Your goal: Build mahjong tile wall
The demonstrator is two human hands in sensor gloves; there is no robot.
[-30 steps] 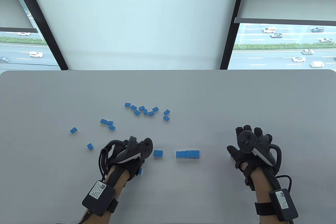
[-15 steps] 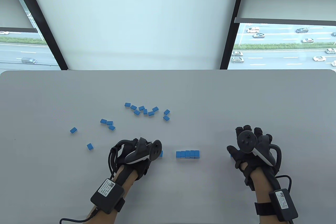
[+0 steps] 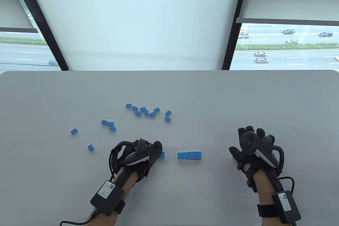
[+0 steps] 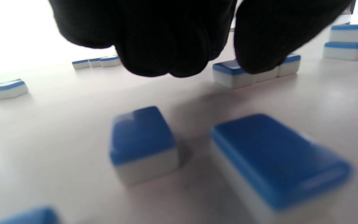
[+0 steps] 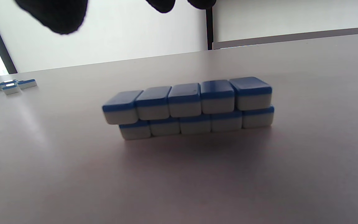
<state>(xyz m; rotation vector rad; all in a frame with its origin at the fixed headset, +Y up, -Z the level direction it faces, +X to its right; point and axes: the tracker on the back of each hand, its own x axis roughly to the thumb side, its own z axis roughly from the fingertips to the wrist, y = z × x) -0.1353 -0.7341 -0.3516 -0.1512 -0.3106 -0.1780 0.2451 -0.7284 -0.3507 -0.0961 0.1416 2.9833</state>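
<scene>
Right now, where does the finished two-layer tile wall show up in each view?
Table view: tile wall lies low centre, between both hands.
Left wrist view: upper right corner, cut by the edge.
Right wrist view: centre, two layers of five.
Shared landmark: the scattered loose tiles beyond it.

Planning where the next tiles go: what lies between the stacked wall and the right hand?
Bare table between the wall and the right hand, seen in the table view.
</scene>
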